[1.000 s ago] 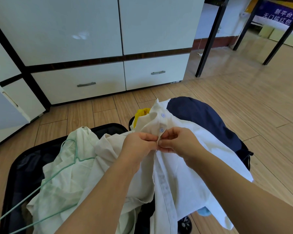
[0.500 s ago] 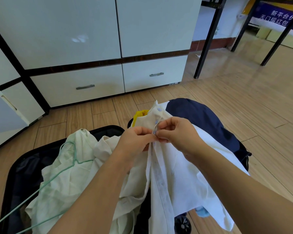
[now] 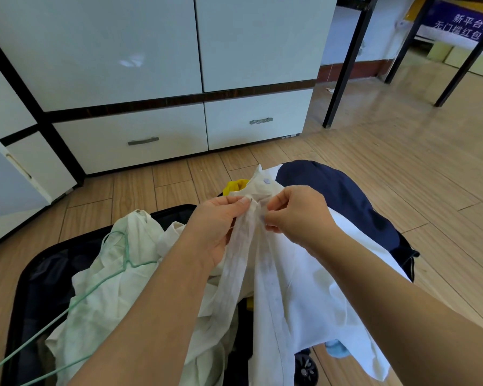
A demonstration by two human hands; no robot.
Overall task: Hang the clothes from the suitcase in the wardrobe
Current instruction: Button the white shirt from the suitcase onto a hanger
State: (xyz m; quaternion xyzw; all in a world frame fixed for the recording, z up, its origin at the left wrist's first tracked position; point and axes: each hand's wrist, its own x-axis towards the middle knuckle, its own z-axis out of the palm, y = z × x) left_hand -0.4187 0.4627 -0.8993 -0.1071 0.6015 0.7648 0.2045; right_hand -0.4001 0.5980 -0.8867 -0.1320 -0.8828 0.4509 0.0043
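A: Hands? Left hand [image 3: 221, 232] and right hand [image 3: 296, 215] both pinch the white shirt [image 3: 290, 288] placket at centre frame, above the open suitcase [image 3: 28, 288].

B: Change? Grip has moved down from the upper buttons; the placket looks parted. Judged: unbuttoning proceeds. Green hanger [image 3: 117, 263] lower left; wardrobe [image 3: 179, 51] doors closed, upper frame.

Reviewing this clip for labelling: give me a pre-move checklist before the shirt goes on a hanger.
1. Both hands on white button-up shirt: left hand and right hand pinch its front placket. Ok.
2. Buttons all undone: cannot tell.
3. Thin green wire hanger free: lies on pale crumpled garment, neither hand on it. Not ok.
4. White wardrobe doors open: these two closed. Not ok.
5. Black suitcase open: ok.
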